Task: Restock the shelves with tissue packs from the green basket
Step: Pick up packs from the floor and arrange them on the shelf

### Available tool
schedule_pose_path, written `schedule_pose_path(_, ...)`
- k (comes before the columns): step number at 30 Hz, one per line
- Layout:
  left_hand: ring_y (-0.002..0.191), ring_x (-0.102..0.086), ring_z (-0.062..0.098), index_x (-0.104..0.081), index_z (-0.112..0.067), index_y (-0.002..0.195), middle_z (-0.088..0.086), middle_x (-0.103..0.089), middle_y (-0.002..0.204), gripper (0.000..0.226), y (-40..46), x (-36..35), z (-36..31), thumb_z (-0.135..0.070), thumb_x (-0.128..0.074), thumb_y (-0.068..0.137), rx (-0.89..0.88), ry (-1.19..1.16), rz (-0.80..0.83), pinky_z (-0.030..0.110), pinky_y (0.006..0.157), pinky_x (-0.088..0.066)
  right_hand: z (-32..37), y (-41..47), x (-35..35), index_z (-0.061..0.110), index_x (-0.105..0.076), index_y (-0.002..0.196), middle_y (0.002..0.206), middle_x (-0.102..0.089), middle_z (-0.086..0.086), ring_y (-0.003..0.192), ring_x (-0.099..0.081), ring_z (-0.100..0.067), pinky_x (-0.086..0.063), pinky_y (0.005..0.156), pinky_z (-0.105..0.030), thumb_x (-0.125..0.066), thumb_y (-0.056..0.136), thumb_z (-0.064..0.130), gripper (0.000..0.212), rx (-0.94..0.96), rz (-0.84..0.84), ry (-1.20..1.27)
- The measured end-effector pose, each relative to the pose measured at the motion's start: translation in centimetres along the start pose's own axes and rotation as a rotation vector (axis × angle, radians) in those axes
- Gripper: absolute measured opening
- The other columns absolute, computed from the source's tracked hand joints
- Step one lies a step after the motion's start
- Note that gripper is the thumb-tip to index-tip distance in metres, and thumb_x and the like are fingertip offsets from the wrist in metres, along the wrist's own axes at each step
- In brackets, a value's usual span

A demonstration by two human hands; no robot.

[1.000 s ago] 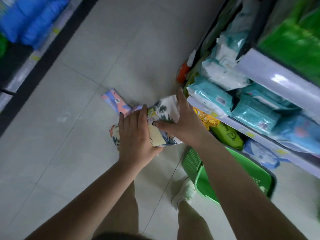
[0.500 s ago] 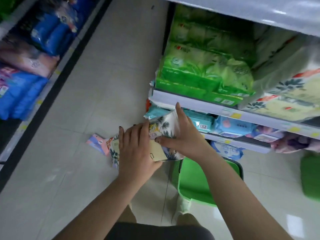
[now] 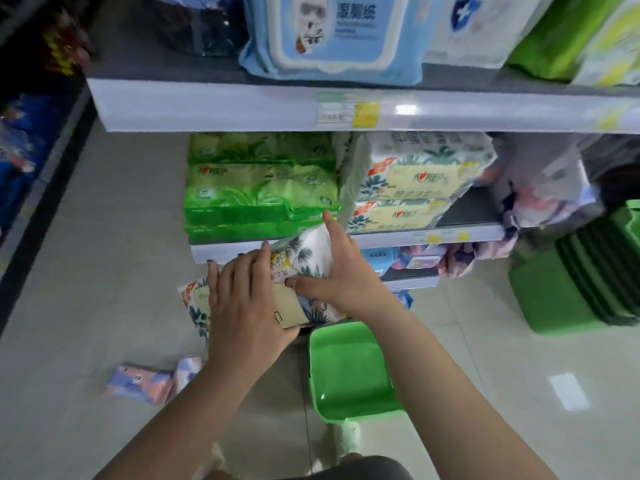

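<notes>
Both hands are clamped on one palm-print tissue pack (image 3: 304,268) at the centre of the frame: the left hand (image 3: 244,303) lies flat over its near face with fingers spread, while the right hand (image 3: 337,271) grips its right end, thumb underneath and index finger stretched up along the white end flap. Held from two sides like this, the soft pack probably keeps its shape and can be steered end-first. It hangs in the air just in front of the middle shelf (image 3: 381,239), below and left of the stacked matching packs (image 3: 415,181) with the same palm pattern, which suggests that stack is where it belongs; the green packs (image 3: 259,192) fill the space to the left. The green basket (image 3: 349,372) sits on the floor at lower centre, directly beneath the right forearm, so each pack has only a short lift to the shelf. Its visible inside looks bare, though part of it is hidden behind the arm, so I cannot say it is empty. A pink and blue pack (image 3: 142,382) lies on the floor at lower left, apart from the basket. The pack in hand is not yet shelved; next it likely needs raising and sliding rightward onto the matching stack.
</notes>
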State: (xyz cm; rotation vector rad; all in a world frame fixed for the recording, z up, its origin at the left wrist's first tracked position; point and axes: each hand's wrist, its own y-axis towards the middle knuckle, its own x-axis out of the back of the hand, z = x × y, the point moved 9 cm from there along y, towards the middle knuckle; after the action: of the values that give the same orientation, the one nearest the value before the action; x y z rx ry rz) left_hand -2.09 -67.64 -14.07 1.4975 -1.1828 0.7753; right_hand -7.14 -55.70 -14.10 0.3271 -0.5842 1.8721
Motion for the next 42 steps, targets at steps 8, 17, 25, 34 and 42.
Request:
schedule_pose_path(8,0.118,-0.038,0.032,-0.028,-0.004,0.136,0.019,-0.050,0.123,0.127,2.1,-0.5,-4.6,-0.043,-0.091,0.034,-0.084,-0.025,0.002,0.046,0.112,-0.004,-1.2,-1.4,5.4,0.030,-0.005,0.149,0.154,-0.016,0.004,0.140,-0.019,-0.012,-0.023,0.100,-0.023,-0.077,0.072,0.035,0.106,0.020,-0.119,0.057)
schedule_pose_path(17,0.129,-0.029,0.037,-0.025,-0.007,0.139,0.024,-0.037,0.138,0.123,3.4,0.2,-7.1,-0.041,-0.090,0.040,-0.118,0.018,-0.061,0.054,0.110,-0.006,-1.5,-1.6,9.5,0.035,-0.012,0.147,0.150,-0.021,0.013,0.123,-0.017,0.008,-0.021,0.100,-0.021,-0.077,0.073,0.026,0.100,0.076,-0.173,0.196)
schedule_pose_path(25,0.136,-0.020,0.043,-0.018,-0.008,0.143,0.028,-0.023,0.147,0.112,3.0,0.2,-5.0,-0.063,-0.071,0.062,0.170,-0.055,-0.099,0.062,0.108,-0.011,-3.2,-2.9,14.6,0.040,-0.019,0.145,0.142,-0.022,0.028,0.131,-0.015,0.006,-0.025,0.115,-0.043,-0.077,0.074,0.026,0.093,0.106,-0.205,0.320)
schedule_pose_path(34,0.128,-0.039,0.039,-0.006,-0.021,0.147,0.013,-0.021,0.149,0.120,1.8,-3.0,-7.6,-0.024,-0.086,0.058,0.337,-0.316,-0.046,0.057,0.087,-0.048,-6.7,-2.6,17.9,0.047,-0.023,0.141,0.150,-0.029,0.020,0.139,-0.026,-0.006,-0.029,0.113,-0.045,-0.074,0.056,0.045,0.099,0.106,-0.133,0.322)
schedule_pose_path(42,0.123,-0.044,0.038,-0.007,-0.031,0.143,0.014,-0.028,0.142,0.119,0.6,-2.8,-5.5,-0.016,-0.087,0.057,0.422,-0.365,-0.129,0.056,0.087,-0.049,-6.4,-1.0,15.9,0.041,-0.017,0.145,0.153,-0.022,0.015,0.142,-0.021,-0.011,-0.026,0.114,-0.047,-0.077,0.071,0.032,0.096,0.123,0.022,0.276)
